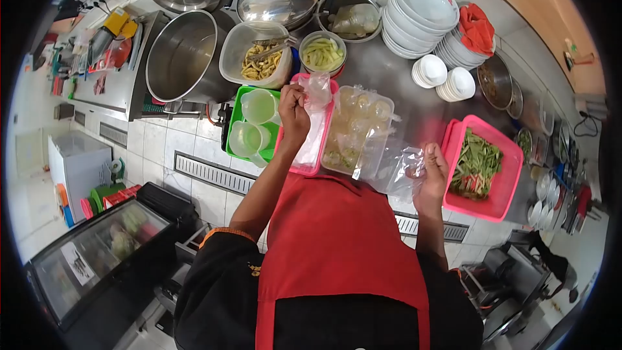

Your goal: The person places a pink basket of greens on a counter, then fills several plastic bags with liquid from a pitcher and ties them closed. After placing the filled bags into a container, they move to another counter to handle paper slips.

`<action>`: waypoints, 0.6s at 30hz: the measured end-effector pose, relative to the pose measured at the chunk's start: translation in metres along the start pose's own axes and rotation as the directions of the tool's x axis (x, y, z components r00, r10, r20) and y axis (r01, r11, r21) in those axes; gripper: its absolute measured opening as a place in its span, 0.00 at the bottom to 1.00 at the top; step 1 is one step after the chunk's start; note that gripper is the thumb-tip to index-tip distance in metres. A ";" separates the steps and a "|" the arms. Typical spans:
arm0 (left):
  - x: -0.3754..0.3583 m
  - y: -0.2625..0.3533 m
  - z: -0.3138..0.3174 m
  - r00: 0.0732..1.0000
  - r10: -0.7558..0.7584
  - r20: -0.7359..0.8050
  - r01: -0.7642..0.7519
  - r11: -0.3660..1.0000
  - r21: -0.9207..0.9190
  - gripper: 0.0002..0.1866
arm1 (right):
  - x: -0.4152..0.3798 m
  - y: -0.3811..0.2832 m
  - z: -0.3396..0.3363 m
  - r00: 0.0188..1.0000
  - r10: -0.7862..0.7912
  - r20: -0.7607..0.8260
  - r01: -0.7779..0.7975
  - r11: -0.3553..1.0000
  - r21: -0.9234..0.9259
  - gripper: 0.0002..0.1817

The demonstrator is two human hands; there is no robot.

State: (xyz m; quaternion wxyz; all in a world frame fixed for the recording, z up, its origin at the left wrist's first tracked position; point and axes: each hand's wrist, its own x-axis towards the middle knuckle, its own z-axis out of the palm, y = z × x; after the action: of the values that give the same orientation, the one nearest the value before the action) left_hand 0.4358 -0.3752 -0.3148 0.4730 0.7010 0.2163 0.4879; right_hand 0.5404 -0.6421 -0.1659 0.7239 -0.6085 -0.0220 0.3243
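Note:
My left hand is closed on a small clear plastic bag above a narrow pink tray with whitish plastic in it. The fingers of my right hand are closed on another clear plastic bag, which spreads out to the left. Between my hands stands a clear container with several filled clear bags in it. To the right of my right hand is a pink basket of cut green vegetables.
A green basket with two plastic jugs stands left of the pink tray. Behind are a deep pot, a tub of yellowish strips, a tub of sliced pale-green vegetable and stacked white bowls.

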 end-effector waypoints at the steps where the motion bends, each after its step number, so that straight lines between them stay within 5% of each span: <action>1: -0.001 -0.008 0.001 0.997 0.032 0.068 -0.040 0.993 0.115 0.09 | 0.005 -0.004 -0.002 1.000 0.015 0.022 -0.015 1.000 -0.019 0.13; 5: -0.009 -0.021 0.008 0.979 -0.005 0.204 -0.089 0.891 0.446 0.07 | 0.025 -0.001 -0.021 0.990 -0.036 0.138 0.041 0.998 -0.037 0.14; 8: -0.013 0.019 0.002 0.983 0.014 0.185 -0.120 0.808 0.576 0.08 | 0.025 -0.009 -0.021 0.995 0.005 0.102 0.016 0.980 -0.199 0.14; 9: -0.009 0.047 0.002 0.985 0.067 0.160 -0.158 0.727 0.669 0.09 | 0.023 -0.014 -0.020 0.973 0.056 0.222 0.017 0.950 -0.310 0.11; 11: -0.006 0.111 -0.005 0.979 -0.051 0.198 -0.001 0.968 0.253 0.14 | 0.018 -0.013 -0.012 0.941 0.113 0.319 0.033 0.908 -0.418 0.09; 13: -0.019 0.171 0.012 0.935 -0.236 0.266 0.288 0.941 -0.176 0.23 | 0.006 -0.003 0.005 0.751 0.100 0.652 0.314 0.815 -0.487 0.09; 14: -0.016 0.177 0.005 0.931 -0.237 0.277 0.293 0.938 -0.184 0.23 | -0.001 -0.001 0.018 0.674 -0.013 0.739 0.438 0.812 -0.385 0.08; 15: -0.010 0.178 -0.006 0.740 -0.208 0.639 0.307 0.951 -0.045 0.23 | -0.009 -0.004 0.022 0.684 -0.015 0.729 0.437 0.809 -0.393 0.08; 16: -0.007 0.177 -0.018 0.415 -0.187 0.890 0.253 0.964 0.084 0.24 | -0.018 -0.008 0.026 0.778 0.033 0.628 0.334 0.824 -0.457 0.08; 18: -0.006 0.165 -0.045 0.404 -0.202 0.892 0.237 0.965 0.112 0.19 | -0.028 0.003 0.017 0.880 0.073 0.470 0.206 0.832 -0.515 0.05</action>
State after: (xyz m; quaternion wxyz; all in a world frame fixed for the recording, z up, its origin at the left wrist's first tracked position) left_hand 0.3671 -0.4353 -0.1704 0.5861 0.8098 0.0146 -0.0210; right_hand 0.5100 -0.6409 -0.1540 0.5015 -0.6921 -0.3109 0.4157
